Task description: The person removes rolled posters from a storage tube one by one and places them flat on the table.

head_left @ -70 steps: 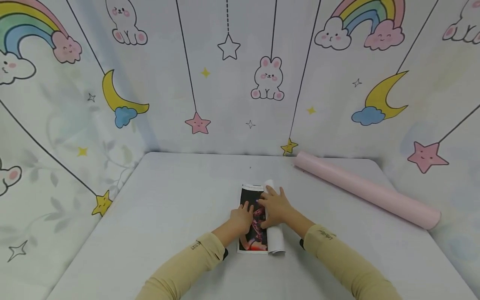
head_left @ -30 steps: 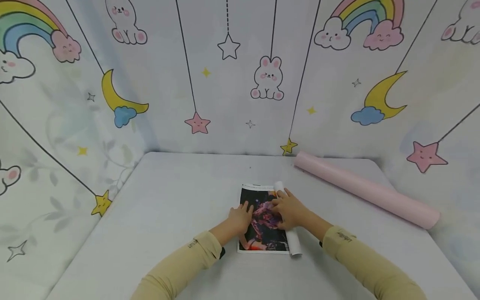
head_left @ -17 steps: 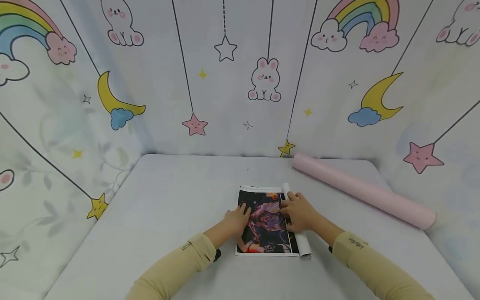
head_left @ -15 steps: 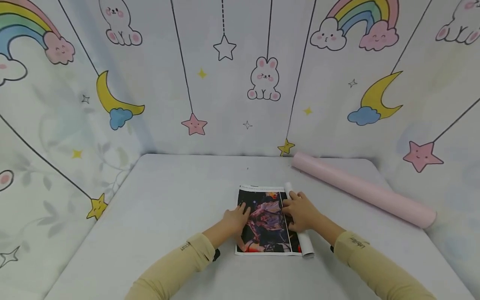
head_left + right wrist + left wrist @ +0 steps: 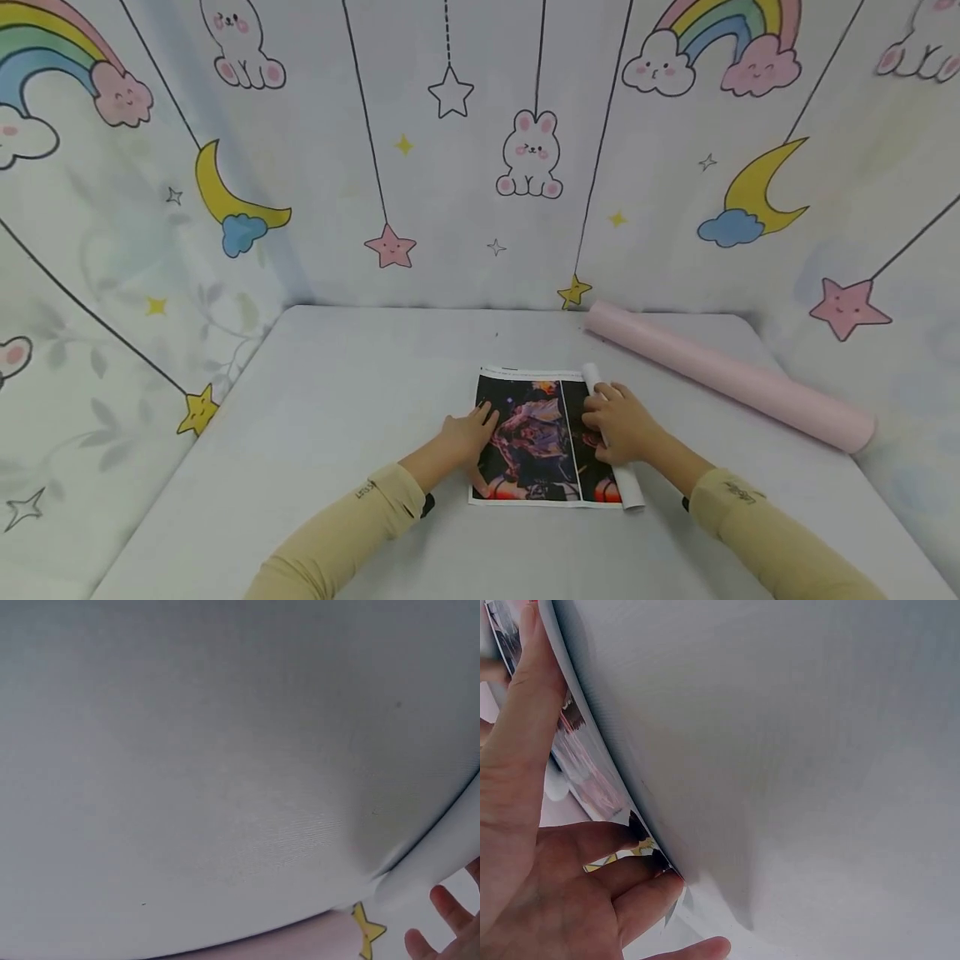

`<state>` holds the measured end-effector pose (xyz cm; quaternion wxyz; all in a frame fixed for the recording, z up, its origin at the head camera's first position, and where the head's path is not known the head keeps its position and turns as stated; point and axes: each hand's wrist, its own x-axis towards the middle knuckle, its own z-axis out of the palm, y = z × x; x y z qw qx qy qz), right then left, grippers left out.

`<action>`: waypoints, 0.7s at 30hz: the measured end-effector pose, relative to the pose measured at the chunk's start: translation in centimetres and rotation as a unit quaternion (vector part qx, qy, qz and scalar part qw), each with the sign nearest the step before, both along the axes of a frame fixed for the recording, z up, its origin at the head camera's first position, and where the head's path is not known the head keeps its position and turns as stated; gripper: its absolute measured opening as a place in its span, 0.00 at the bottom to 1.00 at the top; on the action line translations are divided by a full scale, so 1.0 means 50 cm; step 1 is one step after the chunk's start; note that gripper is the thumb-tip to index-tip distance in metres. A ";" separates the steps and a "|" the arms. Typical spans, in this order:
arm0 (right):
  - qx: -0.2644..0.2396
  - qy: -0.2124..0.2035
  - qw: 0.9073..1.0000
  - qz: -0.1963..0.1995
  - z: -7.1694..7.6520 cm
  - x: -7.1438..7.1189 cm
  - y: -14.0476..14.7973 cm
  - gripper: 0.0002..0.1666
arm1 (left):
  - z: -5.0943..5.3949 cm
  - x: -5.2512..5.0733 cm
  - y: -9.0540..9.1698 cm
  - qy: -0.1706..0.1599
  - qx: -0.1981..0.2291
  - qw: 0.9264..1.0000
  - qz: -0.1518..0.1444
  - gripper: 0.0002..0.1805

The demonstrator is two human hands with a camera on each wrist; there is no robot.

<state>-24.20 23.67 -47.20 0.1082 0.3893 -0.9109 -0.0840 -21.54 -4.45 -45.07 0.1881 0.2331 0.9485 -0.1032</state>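
A printed poster (image 5: 528,437), dark with pink and red pictures and a white border, lies partly unrolled on the white table. Its right part is a narrow white roll (image 5: 628,487). My left hand (image 5: 467,437) presses the poster's left edge with spread fingers. In the left wrist view, that hand's thumb and fingertips touch the paper's edge. My right hand (image 5: 618,425) rests over the roll, fingers spread toward the printed side. The right wrist view shows only a few of its fingers (image 5: 454,907) beside the white roll (image 5: 435,851); the palm is hidden there.
A long pink roll (image 5: 727,375) lies slantwise at the table's back right. The white tabletop (image 5: 360,392) extends around the poster. Behind it hangs a white cloth backdrop (image 5: 457,183) printed with stars, moons and rabbits, also covering both sides.
My right hand has moved to the right together with the roll, and much more of the printed poster lies flat, including a second picture panel. My left hand has stayed on the left edge.
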 end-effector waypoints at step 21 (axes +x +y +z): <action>0.008 -0.031 0.999 -0.026 0.008 0.012 0.015 0.20 | 0.004 -0.009 -0.085 -0.011 -0.006 1.000 0.016 0.68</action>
